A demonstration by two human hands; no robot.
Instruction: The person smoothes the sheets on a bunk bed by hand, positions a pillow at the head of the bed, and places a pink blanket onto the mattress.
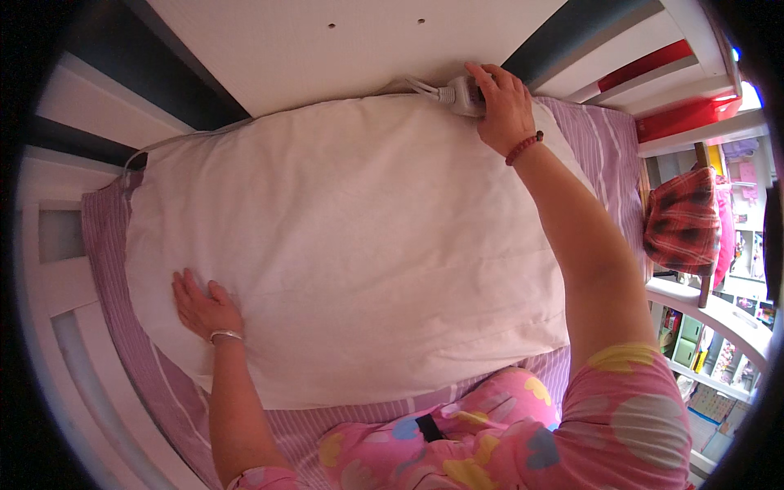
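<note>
A large white pillow [355, 245] lies before me on a purple striped bed sheet [588, 141]. My left hand [208, 309] rests flat on the pillow's near left part, fingers apart, with nothing in it. At the pillow's far right edge, against the headboard, my right hand [505, 107] grips a white corded electrical block [463, 97] that looks like the end of a power strip. My fingers and palm cover its right part. From its left end a pale cord [422, 87] bends away toward the headboard.
Behind the pillow stands a white headboard panel [367, 55]. A white slatted rail [67, 282] borders the left side. Along the far left edge runs a thin cable [159, 146]. To the right hangs red plaid cloth [683, 220], above a curved white rail [716, 306] and filled shelves [704, 349].
</note>
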